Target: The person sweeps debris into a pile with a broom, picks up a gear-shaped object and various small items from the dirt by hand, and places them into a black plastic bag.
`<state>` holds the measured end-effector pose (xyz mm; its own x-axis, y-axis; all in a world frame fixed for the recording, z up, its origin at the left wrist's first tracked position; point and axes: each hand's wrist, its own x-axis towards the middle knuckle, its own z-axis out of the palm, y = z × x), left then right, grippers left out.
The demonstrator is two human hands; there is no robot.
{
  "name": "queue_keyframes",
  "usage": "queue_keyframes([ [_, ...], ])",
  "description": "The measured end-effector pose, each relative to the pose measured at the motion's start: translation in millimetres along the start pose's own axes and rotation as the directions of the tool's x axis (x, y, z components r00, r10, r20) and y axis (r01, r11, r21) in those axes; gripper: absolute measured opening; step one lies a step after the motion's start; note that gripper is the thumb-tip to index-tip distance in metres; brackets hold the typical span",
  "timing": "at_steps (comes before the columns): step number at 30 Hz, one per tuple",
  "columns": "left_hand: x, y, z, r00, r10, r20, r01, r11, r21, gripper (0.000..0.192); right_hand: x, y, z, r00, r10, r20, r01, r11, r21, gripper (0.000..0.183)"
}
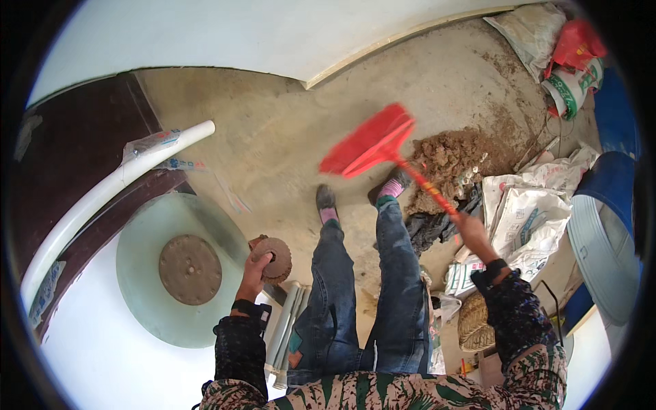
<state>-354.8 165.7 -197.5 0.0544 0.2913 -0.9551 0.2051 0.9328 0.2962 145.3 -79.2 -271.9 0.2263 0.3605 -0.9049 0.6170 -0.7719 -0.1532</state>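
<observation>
My right hand point(474, 234) grips the red and yellow handle of a red broom point(371, 141). Its wide head is off to the upper left of that hand, over the concrete floor in front of my feet, and looks blurred. In my left hand point(256, 271) is a brown, round object with a toothed rim point(279, 259), perhaps a brush or a gear; its exact kind is unclear. My thumb lies at the object's centre. A heap of brown dirt point(451, 159) lies beyond my right foot, with black plastic point(441, 225) beside it.
At left are a round glass disc point(154, 312) with a brown round plate, and a long white pipe point(102, 184). White woven sacks point(538, 210), a wicker basket point(474, 323) and a blue container point(612, 184) stand at right. A white wall point(215, 36) borders the floor ahead.
</observation>
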Motion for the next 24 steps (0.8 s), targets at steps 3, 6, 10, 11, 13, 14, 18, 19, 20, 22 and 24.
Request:
queue_keyframes([
  [3,0,-2,-18,1.000,-0.024,-0.011,0.024,1.000,0.008,0.045,18,-90,35,0.978,-0.197,0.066,0.203,0.974,-0.097,0.033],
  [6,-4,-7,-55,0.995,-0.016,-0.102,0.019,0.999,0.035,0.043,60,-200,62,0.833,-0.542,-0.110,0.519,0.835,-0.182,0.023],
  [10,3,-16,-82,0.994,0.010,-0.105,-0.008,1.000,0.020,0.045,154,-341,71,0.806,-0.533,-0.259,0.544,0.838,-0.031,0.025],
  [11,3,-19,-91,0.992,0.003,-0.129,0.002,0.999,0.034,0.045,167,-370,67,0.753,-0.569,-0.330,0.576,0.813,-0.086,0.024],
  [13,0,-21,-107,0.983,-0.034,-0.180,0.046,0.997,0.066,0.047,189,-401,64,0.770,-0.497,-0.401,0.538,0.843,-0.013,0.024],
  [14,-1,-20,-118,0.984,-0.049,-0.171,0.062,0.995,0.072,0.047,193,-394,73,0.781,-0.482,-0.397,0.523,0.853,-0.007,0.024],
  [18,-13,-27,-171,0.986,-0.010,-0.168,0.025,0.996,0.089,0.049,160,-269,125,0.875,-0.423,-0.235,0.412,0.906,-0.096,0.023],
  [19,-14,-28,-180,0.984,-0.005,-0.178,0.026,0.993,0.115,0.049,138,-215,131,0.920,-0.373,-0.123,0.350,0.920,-0.175,0.023],
  [20,-13,-27,-183,0.982,0.001,-0.190,0.026,0.990,0.139,0.049,102,-162,135,0.944,-0.199,-0.261,0.231,0.968,0.096,0.025],
  [22,-6,-27,-166,0.979,-0.037,-0.200,0.066,0.988,0.141,0.049,47,-45,115,0.993,0.051,-0.102,-0.066,0.987,-0.147,0.031],
  [24,-6,-21,-173,0.984,-0.046,-0.174,0.077,0.982,0.175,0.049,-9,-22,81,0.951,0.223,-0.212,-0.254,0.958,-0.131,0.029],
])
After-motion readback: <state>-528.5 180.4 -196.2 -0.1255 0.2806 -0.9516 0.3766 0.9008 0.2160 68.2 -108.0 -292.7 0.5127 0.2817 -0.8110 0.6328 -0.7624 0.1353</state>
